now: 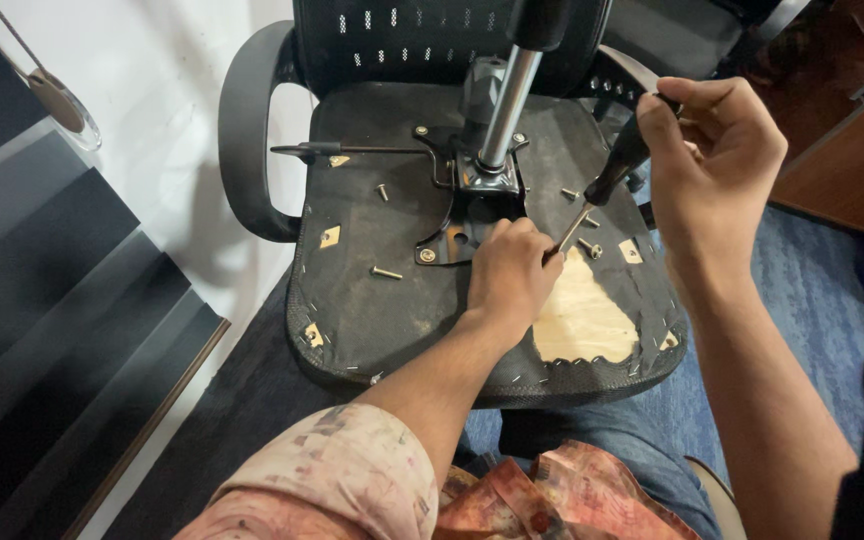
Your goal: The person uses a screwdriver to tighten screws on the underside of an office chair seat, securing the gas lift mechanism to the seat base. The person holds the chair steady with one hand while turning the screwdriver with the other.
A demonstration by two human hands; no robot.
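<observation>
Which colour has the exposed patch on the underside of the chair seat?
Pale, light-brown bare wood, ringed by torn black fabric; the head view shows it.

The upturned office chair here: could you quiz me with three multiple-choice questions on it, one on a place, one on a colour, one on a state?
1. Where does the left hand rest?
A. on the armrest
B. on the seat underside, by the metal plate
C. on the floor

2. What colour is the screwdriver handle?
A. black
B. red
C. yellow

3. How is the seat's black covering by the front edge?
A. whole
B. torn open over bare wood
C. wet

Answers: B, the fist lies beside the plate; A, the grip in the right hand is dark black; B, pale plywood shows through a ragged hole.
</observation>
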